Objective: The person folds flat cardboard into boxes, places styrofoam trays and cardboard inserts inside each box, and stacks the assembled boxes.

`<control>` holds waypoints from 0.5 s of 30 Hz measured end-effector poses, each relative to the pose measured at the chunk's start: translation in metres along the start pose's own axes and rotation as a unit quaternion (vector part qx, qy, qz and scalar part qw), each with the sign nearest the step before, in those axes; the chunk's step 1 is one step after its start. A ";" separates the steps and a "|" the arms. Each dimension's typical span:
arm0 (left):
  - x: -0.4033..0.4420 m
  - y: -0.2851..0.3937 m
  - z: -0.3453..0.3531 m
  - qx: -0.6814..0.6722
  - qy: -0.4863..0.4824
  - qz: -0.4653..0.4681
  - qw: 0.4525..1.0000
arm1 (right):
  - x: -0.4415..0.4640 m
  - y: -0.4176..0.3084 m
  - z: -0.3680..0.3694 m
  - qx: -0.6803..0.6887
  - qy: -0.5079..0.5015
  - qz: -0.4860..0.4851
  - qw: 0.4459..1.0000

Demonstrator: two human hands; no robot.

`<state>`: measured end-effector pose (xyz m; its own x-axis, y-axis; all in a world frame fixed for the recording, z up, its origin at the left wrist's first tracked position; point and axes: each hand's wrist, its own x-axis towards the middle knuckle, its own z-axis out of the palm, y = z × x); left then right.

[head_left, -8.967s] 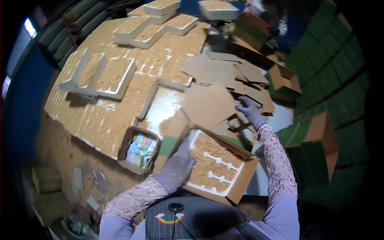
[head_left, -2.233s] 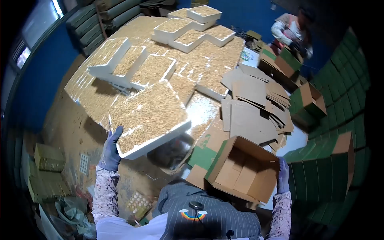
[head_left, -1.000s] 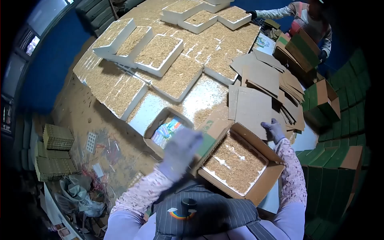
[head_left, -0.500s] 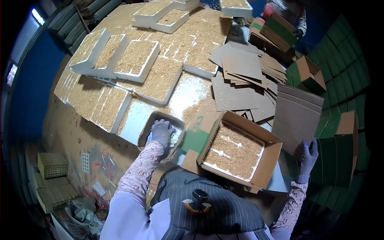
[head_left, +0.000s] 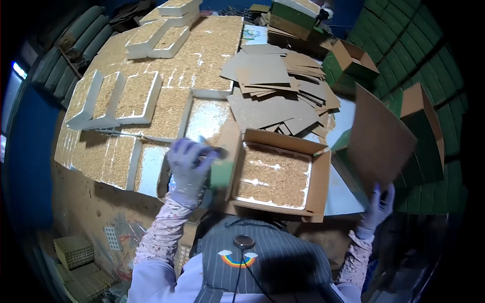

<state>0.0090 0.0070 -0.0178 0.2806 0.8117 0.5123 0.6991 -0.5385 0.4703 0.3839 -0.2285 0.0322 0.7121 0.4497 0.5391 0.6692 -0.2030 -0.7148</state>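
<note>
My left hand (head_left: 188, 166), in a pale glove, is raised over a small bin (head_left: 162, 177) at the table's front edge and largely covers it. Its fingers are bent together, and a small dark, blurred thing shows at the tips. At the right, my right hand (head_left: 378, 206), also gloved, grips the lower edge of a brown cardboard sheet (head_left: 381, 136) held up at a tilt. Between the hands stands an open cardboard box (head_left: 320, 183). Inside it lies a white foam tray filled with tan, grain-like material (head_left: 273, 174).
Flat cardboard sheets (head_left: 268, 76) lie piled behind the box. White foam trays (head_left: 136, 98) of the same tan material cover the table's left side, some stacked. Green-and-brown boxes (head_left: 348, 65) stand at the right, before a wall of green cartons (head_left: 389, 40). Another person's hand (head_left: 323, 14) shows at the back.
My left hand has come up out of the bin and moved toward the open box. The cardboard sheet in my right hand has turned and tilted. The whole view has shifted.
</note>
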 end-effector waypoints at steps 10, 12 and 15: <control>0.017 0.075 0.003 -0.032 -0.086 0.071 0.993 | -0.043 -0.031 0.092 -0.184 -0.574 -0.442 0.665; 0.006 0.093 0.032 -0.059 -0.244 0.181 0.951 | -0.054 -0.008 0.113 -0.130 -0.685 -0.405 0.591; -0.017 0.087 0.070 0.093 -0.514 0.158 0.838 | -0.036 -0.010 0.113 -0.093 -0.720 -0.358 0.588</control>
<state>0.1108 -0.0375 -0.0360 0.8225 0.4522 -0.3449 0.5464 -0.7967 0.2583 0.3271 -0.1447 -0.0304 -0.5931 0.7209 -0.3585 0.7951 0.4544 -0.4016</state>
